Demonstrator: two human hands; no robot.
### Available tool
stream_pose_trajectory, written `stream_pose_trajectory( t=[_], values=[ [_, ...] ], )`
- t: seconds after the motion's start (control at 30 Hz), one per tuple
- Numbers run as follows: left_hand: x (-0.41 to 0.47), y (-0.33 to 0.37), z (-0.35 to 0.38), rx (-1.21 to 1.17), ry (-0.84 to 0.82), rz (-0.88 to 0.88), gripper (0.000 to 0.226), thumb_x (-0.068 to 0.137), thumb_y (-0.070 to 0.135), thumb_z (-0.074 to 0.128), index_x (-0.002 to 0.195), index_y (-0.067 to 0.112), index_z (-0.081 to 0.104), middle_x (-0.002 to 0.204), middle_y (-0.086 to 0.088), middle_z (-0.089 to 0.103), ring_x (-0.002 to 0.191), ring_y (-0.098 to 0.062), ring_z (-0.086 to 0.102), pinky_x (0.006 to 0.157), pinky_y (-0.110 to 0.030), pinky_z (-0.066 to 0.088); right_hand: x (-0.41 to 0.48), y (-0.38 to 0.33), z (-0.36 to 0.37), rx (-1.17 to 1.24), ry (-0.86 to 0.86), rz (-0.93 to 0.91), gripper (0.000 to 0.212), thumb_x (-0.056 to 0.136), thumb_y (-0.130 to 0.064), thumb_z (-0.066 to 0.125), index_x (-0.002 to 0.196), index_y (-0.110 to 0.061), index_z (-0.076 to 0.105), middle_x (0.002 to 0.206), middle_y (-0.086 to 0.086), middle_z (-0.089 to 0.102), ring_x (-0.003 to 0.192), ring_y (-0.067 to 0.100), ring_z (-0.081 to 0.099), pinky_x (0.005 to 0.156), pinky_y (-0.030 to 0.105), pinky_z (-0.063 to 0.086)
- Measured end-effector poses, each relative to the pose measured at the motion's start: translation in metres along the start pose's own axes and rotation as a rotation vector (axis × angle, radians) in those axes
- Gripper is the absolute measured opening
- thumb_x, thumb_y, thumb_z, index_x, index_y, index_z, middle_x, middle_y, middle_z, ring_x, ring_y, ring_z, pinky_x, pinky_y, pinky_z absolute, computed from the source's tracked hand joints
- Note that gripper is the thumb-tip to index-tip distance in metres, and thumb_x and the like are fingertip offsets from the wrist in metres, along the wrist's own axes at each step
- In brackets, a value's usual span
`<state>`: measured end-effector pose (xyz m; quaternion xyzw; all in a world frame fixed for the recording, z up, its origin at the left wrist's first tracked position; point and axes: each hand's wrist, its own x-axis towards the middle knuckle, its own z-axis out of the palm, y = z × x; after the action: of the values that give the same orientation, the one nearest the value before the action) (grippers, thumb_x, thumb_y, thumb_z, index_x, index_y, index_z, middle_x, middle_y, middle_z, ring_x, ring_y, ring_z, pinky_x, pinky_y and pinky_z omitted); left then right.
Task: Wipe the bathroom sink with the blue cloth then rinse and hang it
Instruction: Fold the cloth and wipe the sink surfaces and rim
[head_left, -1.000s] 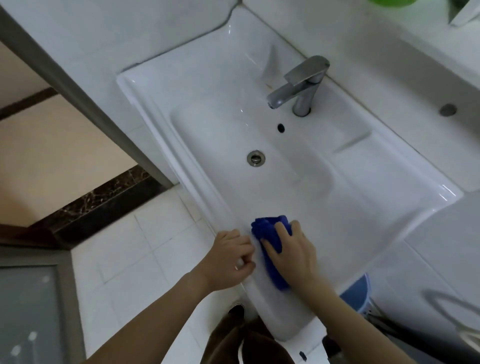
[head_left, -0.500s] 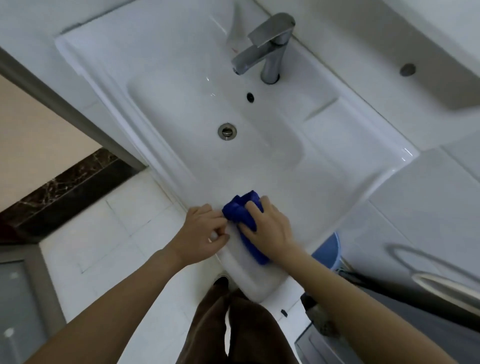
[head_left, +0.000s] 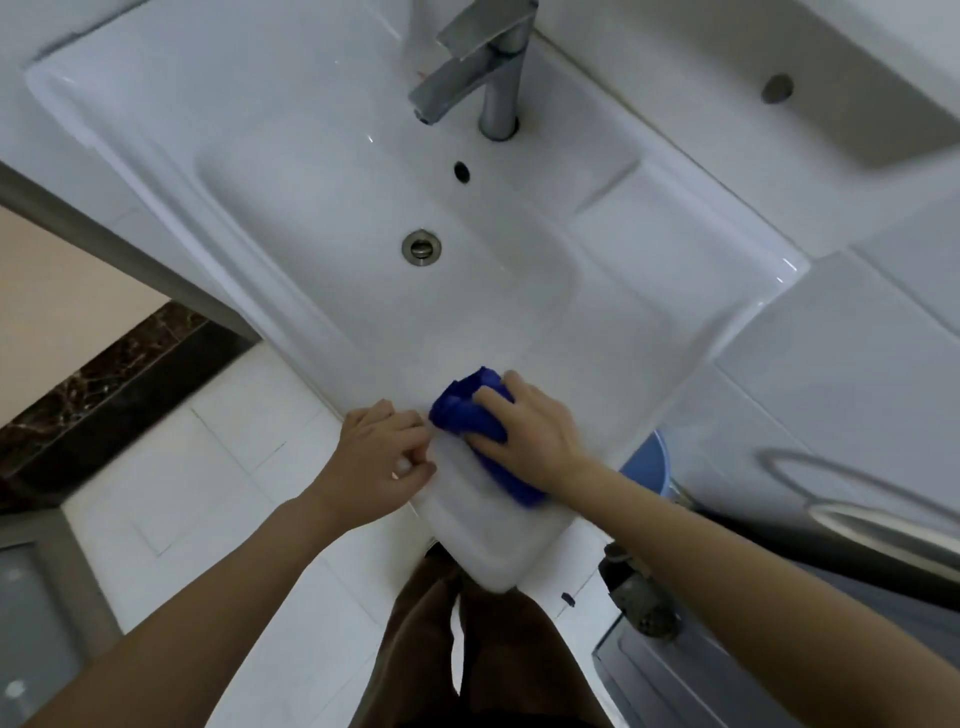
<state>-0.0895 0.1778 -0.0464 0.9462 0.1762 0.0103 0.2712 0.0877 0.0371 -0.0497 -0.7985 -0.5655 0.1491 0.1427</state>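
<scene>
**Blue cloth held down on the sink's front ledge, between two hands**

Blue cloth (head_left: 453, 415) lies bunched on the front ledge of a white sink (head_left: 493, 545), on the side nearest the person.

Furthest left, the left hand (head_left: 379, 462) rests on the ledge's outer edge. Its fingers are curled into a loose fist and hold nothing that can be seen. The cloth starts just to the right of these fingertips. Whether they touch it cannot be told.

The right hand (head_left: 530, 436) covers the cloth. Its fingers are curved over the top of the bunch and the thumb runs along the near side, so the fabric is gripped between them and pressed to the ledge. The cloth's long axis runs from just past these fingertips back under the palm, and its tail shows below the wrist. The right hand is the working one. The unwiped ledge to its right and the basin ahead of its fingertips look like the places a next stroke would go.

Well ahead of both hands are the drain (head_left: 421, 248) and, beyond it, the faucet (head_left: 483, 67), whose top is cut off by the frame. No water is running from it.

The middle of the cloth is hidden under the palm. To the right of the right forearm, a blue bucket (head_left: 647, 467) is mostly hidden behind the sink. A curved metal rim (head_left: 857, 499) at the far right is too blurred to identify.
</scene>
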Motion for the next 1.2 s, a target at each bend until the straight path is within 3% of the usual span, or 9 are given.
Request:
stream_pose_trajectory(
  t=[0.17, 0.27, 0.4, 0.5, 0.67, 0.77, 0.87, 1.07, 1.2],
  values=[
    [0.000, 0.002, 0.003, 0.044, 0.014, -0.025, 0.019, 0.073, 0.036, 0.055, 0.064, 0.025, 0.042, 0.070, 0.015, 0.045, 0.075, -0.008, 0.033, 0.073, -0.027, 0.019, 0.061, 0.117, -0.050, -0.118, 0.280, 0.499, 0.049, 0.093, -0.049, 0.052, 0.122, -0.010, 0.050, 0.128, 0.018, 0.047, 0.088, 0.041, 0.060, 0.070, 0.042, 0.048],
    [0.000, 0.004, 0.004, 0.074, 0.010, -0.036, 0.018, 0.073, 0.034, 0.054, 0.064, 0.022, 0.044, 0.071, 0.014, 0.045, 0.075, -0.009, 0.034, 0.073, -0.028, 0.020, 0.063, 0.081, -0.041, -0.053, 0.363, 0.659, 0.045, 0.093, -0.048, 0.051, 0.119, -0.012, 0.049, 0.126, 0.015, 0.046, 0.089, 0.039, 0.059, 0.070, 0.040, 0.048],
    [0.000, 0.003, -0.002, 0.029, -0.024, -0.029, 0.019, 0.075, 0.038, 0.052, 0.065, 0.025, 0.042, 0.072, 0.016, 0.047, 0.075, -0.008, 0.036, 0.072, -0.028, 0.020, 0.013, -0.017, 0.006, -0.010, 0.100, 0.229, 0.038, 0.087, -0.042, 0.064, 0.110, -0.013, 0.056, 0.109, 0.013, 0.055, 0.077, 0.030, 0.059, 0.055, 0.030, 0.040],
    [-0.002, 0.001, -0.001, 0.002, -0.015, -0.037, 0.020, 0.074, 0.039, 0.054, 0.065, 0.026, 0.042, 0.072, 0.017, 0.048, 0.074, -0.007, 0.036, 0.071, -0.029, 0.023, 0.001, 0.003, -0.002, -0.075, 0.023, 0.046, 0.036, 0.086, -0.042, 0.067, 0.104, -0.012, 0.058, 0.102, 0.014, 0.057, 0.074, 0.033, 0.060, 0.053, 0.029, 0.033],
    [-0.001, 0.002, 0.003, 0.033, 0.022, -0.034, 0.019, 0.074, 0.036, 0.057, 0.064, 0.026, 0.044, 0.070, 0.016, 0.049, 0.073, -0.005, 0.036, 0.072, -0.027, 0.023, 0.038, 0.138, -0.081, -0.393, 0.216, 0.441, 0.042, 0.097, -0.040, 0.052, 0.125, -0.008, 0.051, 0.124, 0.022, 0.049, 0.094, 0.039, 0.056, 0.063, 0.040, 0.044],
    [0.000, 0.005, 0.001, 0.033, 0.008, -0.044, 0.020, 0.073, 0.034, 0.058, 0.064, 0.026, 0.043, 0.071, 0.016, 0.048, 0.073, -0.004, 0.035, 0.071, -0.027, 0.023, 0.051, 0.175, -0.099, -0.491, 0.254, 0.345, 0.034, 0.095, -0.030, 0.058, 0.114, -0.002, 0.056, 0.111, 0.025, 0.053, 0.080, 0.039, 0.056, 0.055, 0.034, 0.033],
    [-0.001, 0.007, 0.003, 0.045, -0.010, -0.051, 0.022, 0.071, 0.033, 0.060, 0.066, 0.027, 0.040, 0.073, 0.017, 0.047, 0.074, -0.004, 0.036, 0.070, -0.026, 0.024, 0.077, 0.184, -0.089, -0.510, 0.310, 0.219, 0.027, 0.093, -0.023, 0.062, 0.107, -0.001, 0.060, 0.102, 0.024, 0.057, 0.073, 0.038, 0.057, 0.050, 0.032, 0.036],
    [0.001, 0.000, 0.003, 0.037, -0.040, -0.041, 0.025, 0.073, 0.031, 0.062, 0.067, 0.028, 0.038, 0.075, 0.019, 0.044, 0.076, -0.003, 0.041, 0.080, -0.023, 0.030, 0.205, 0.139, -0.093, -0.455, 0.225, 0.308, 0.038, 0.100, -0.031, 0.047, 0.131, -0.009, 0.048, 0.139, 0.018, 0.043, 0.107, 0.038, 0.054, 0.067, 0.039, 0.041],
    [0.003, 0.003, 0.000, 0.031, -0.053, -0.025, 0.027, 0.072, 0.030, 0.063, 0.067, 0.027, 0.037, 0.074, 0.019, 0.043, 0.075, -0.003, 0.040, 0.079, -0.024, 0.030, 0.171, 0.138, -0.098, -0.510, 0.129, 0.368, 0.038, 0.103, -0.034, 0.041, 0.128, -0.006, 0.049, 0.136, 0.016, 0.046, 0.094, 0.032, 0.058, 0.060, 0.035, 0.035]
  ],
)
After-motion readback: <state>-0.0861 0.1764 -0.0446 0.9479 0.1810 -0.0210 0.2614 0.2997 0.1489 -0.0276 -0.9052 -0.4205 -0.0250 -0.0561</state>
